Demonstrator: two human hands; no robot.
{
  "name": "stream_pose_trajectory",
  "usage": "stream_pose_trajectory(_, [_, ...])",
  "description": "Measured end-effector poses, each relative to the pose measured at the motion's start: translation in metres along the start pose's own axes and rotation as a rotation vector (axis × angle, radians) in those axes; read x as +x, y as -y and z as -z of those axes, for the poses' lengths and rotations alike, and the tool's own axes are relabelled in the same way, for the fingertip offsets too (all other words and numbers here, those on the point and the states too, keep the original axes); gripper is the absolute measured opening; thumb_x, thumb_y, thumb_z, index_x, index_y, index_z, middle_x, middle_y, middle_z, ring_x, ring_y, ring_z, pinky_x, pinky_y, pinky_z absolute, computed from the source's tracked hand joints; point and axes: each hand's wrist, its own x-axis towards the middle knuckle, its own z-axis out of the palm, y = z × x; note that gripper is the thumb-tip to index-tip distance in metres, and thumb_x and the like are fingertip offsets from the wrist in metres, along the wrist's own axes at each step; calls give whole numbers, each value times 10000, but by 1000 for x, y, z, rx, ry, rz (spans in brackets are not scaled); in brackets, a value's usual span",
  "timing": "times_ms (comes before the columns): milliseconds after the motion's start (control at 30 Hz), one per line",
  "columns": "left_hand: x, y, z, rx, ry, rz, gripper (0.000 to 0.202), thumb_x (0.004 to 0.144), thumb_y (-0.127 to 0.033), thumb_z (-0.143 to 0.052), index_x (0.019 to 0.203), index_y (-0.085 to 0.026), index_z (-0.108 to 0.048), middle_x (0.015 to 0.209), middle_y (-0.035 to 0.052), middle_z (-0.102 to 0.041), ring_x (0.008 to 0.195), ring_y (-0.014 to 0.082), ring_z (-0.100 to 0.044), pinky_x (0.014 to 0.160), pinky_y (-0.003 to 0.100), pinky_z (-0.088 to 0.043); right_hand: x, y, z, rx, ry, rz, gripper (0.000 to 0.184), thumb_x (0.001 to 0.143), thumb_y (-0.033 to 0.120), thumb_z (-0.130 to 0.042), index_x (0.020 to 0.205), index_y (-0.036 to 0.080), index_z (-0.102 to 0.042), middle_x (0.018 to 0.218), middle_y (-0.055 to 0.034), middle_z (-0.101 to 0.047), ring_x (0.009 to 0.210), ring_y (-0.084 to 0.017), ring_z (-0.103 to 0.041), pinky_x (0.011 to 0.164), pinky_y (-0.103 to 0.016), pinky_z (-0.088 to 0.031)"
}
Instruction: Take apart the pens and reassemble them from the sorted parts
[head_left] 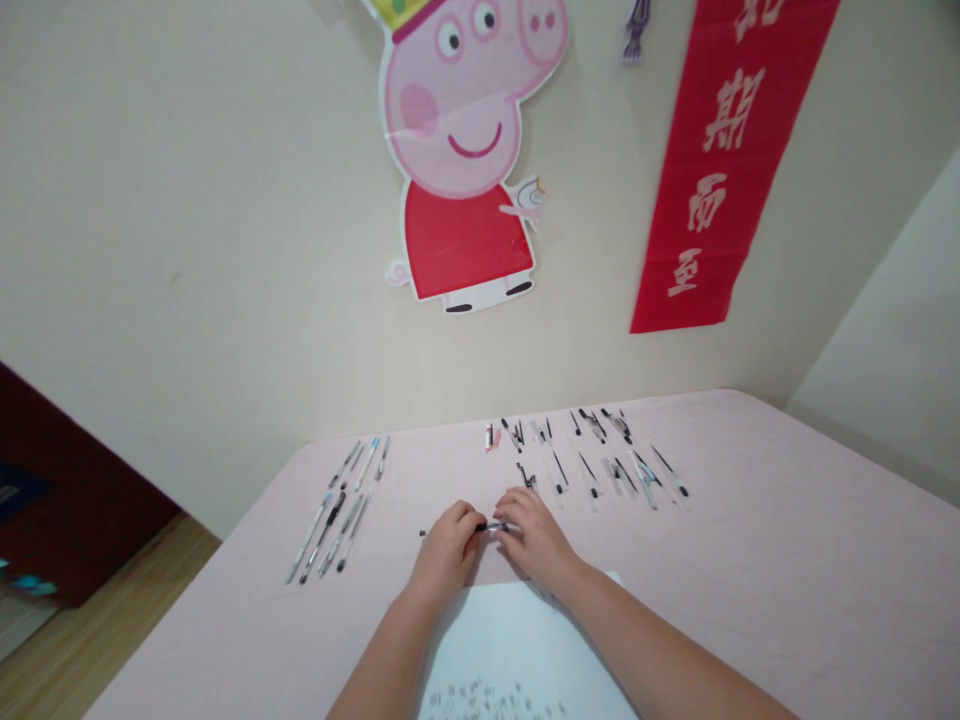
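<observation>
Between my two hands lies a dark pen point(493, 527) with a clear section, held roughly level above the paper's far edge. My left hand point(450, 540) is closed around its left part, and a black end pokes out past the fingers. The fingers of my right hand point(536, 530) pinch the pen's other end. Under my forearms is a white sheet of paper point(517, 640) with handwriting near the bottom. Just beyond my right hand sit a black pen cap and small parts point(527, 478).
Several whole pens point(334, 525) lie in two rows on the left of the pink-covered table point(787, 560). To the right, several taken-apart pens point(622, 475) with caps and refills form rows. Behind stands a wall with a cartoon pig cutout point(469, 240) and a red banner point(701, 200).
</observation>
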Motion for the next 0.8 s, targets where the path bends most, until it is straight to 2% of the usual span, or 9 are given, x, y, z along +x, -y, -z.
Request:
stream_pose_trajectory(133, [0,-2,0,-22,21,-16,185,856,-139,-458,930,-205,-614,928,59,-570,864,185,-555,765,294,-456,0,1,0,-2,9,2,153,754,62,-598,781,194,-671,952,-68,-633,1050,-229,-506,954,-415,-399])
stream_pose_trajectory(267, [1,0,3,-19,19,5,227,817,-86,-452,930,-200,-613,924,59,-578,875,189,-552,779,300,-450,0,-1,0,4,-5,6,161,767,66,-582,763,198,-674,932,-61,-637,1040,-222,-508,960,-419,-396])
stream_pose_trajectory(433, [1,14,10,49,-16,77,239,780,-37,-460,879,-194,-611,898,56,-588,884,198,-552,793,309,-434,0,-5,-1,-6,-54,-18,183,751,40,-558,752,197,-651,912,-64,-630,1028,-229,-507,949,-436,-401])
stream_pose_trajectory(600, [0,30,20,143,-4,170,246,758,-3,-473,846,-184,-613,882,48,-594,884,188,-556,802,298,-415,-1,-9,-1,-24,-97,-54,189,732,18,-552,746,192,-627,914,-69,-623,1032,-237,-502,945,-438,-396])
stream_pose_trajectory(800, [-2,36,32,212,16,265,245,762,1,-476,840,-183,-617,879,42,-598,887,183,-558,804,297,-400,0,-9,2,-43,-100,-69,204,728,6,-538,753,195,-610,919,-65,-618,1031,-241,-499,950,-445,-392])
